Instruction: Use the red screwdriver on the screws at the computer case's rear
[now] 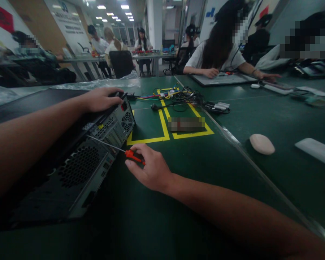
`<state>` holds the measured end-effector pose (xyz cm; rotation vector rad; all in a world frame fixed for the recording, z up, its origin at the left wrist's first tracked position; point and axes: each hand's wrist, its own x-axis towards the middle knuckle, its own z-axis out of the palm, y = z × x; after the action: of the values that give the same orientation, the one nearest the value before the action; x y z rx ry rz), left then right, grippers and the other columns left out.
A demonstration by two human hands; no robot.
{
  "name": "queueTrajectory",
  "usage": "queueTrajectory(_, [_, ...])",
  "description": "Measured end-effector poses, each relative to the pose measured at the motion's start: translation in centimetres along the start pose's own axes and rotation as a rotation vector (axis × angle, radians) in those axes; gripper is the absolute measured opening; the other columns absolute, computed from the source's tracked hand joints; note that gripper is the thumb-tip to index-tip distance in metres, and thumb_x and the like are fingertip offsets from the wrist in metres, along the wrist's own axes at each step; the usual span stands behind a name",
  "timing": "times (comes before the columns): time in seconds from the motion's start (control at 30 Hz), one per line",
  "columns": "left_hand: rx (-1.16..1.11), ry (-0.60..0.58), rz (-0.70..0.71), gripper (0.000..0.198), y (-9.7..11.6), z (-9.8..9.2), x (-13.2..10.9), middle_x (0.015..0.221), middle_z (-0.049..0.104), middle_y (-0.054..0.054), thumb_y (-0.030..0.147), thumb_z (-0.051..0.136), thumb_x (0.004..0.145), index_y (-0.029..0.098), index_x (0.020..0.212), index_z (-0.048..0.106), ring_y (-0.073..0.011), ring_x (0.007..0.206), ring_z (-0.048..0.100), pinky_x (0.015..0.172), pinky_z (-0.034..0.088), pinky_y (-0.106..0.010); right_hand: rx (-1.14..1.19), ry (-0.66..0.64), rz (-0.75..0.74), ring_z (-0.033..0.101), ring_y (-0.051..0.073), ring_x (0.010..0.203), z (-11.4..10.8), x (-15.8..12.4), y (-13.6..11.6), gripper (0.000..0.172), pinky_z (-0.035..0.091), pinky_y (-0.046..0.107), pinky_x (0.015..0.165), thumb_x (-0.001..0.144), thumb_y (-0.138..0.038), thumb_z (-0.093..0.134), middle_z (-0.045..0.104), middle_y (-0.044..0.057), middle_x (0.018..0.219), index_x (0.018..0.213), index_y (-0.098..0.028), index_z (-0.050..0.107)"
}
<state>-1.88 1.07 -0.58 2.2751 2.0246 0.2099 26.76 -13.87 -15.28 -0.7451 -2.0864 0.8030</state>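
Green work mat under a black computer case lying flat; left hand curled, gripping its far top edge; right hand pinching a red-handled screwdriver, tip against its rear panel

The screwdriver has its red handle mostly covered by the fingers of the right hand, and its tip is too small to tell where it meets the computer case. The near end of the case is lost in darkness. The left hand hides its fingertips behind the case's far corner. A pixelated patch covers something on the surface — unreadable.
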Motion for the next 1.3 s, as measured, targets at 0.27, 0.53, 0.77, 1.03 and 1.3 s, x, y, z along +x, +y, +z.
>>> queueTrajectory(0.27, [-0.011, -0.001, 0.001, 0.100, 0.07, 0.00, 0.00, 0.176, 0.067, -0.017, 0.074, 0.051, 0.096, 0.020, 0.178, 0.062, -0.0481, 0.154, 0.065, 0.134, 0.045, -0.061, -0.002, -0.004, 0.004, 0.084, 0.026, 0.111, 0.10, 0.10, 0.18, 0.020, 0.066, 0.042, 0.097, 0.115, -0.039, 0.067, 0.086, 0.011, 0.128, 0.131, -0.026, 0.067])
queueTrajectory(0.53, [0.005, 0.001, 0.000, 0.098, 0.01, -0.02, 0.02, 0.174, 0.070, -0.016, 0.075, 0.051, 0.097, 0.021, 0.177, 0.062, -0.0480, 0.152, 0.066, 0.133, 0.047, -0.060, -0.005, -0.019, 0.018, 0.085, 0.027, 0.115, -0.10, 0.12, -0.07, 0.021, 0.066, 0.043, 0.100, 0.117, -0.041, 0.067, 0.086, 0.012, 0.131, 0.132, -0.026, 0.068])
queueTrajectory(0.77, [-0.008, -0.008, 0.010, 0.100, 0.12, 0.00, -0.11, 0.175, 0.068, -0.018, 0.074, 0.049, 0.097, 0.017, 0.178, 0.060, -0.0466, 0.152, 0.067, 0.134, 0.046, -0.058, -0.022, -0.027, 0.040, 0.085, 0.029, 0.120, -0.09, 0.13, -0.08, 0.023, 0.066, 0.045, 0.101, 0.117, -0.042, 0.068, 0.087, 0.011, 0.133, 0.134, -0.027, 0.068])
queueTrajectory(1.03, [-0.024, -0.008, -0.010, 0.104, 0.44, -0.10, -0.28, 0.178, 0.065, -0.020, 0.074, 0.051, 0.094, 0.015, 0.180, 0.060, -0.0508, 0.153, 0.066, 0.133, 0.047, -0.063, -0.034, -0.005, 0.040, 0.085, 0.027, 0.113, 0.01, 0.09, -0.12, 0.023, 0.066, 0.041, 0.096, 0.117, -0.043, 0.069, 0.087, 0.010, 0.129, 0.134, -0.028, 0.069])
queueTrajectory(1.3, [-0.021, -0.010, -0.022, 0.109, 0.47, -0.02, -0.15, 0.176, 0.067, -0.019, 0.077, 0.050, 0.091, 0.016, 0.180, 0.060, -0.0506, 0.154, 0.066, 0.135, 0.046, -0.059, -0.035, -0.020, 0.035, 0.085, 0.029, 0.113, -0.06, 0.15, -0.11, 0.030, 0.065, 0.044, 0.097, 0.117, -0.049, 0.064, 0.087, 0.013, 0.128, 0.135, -0.026, 0.069])
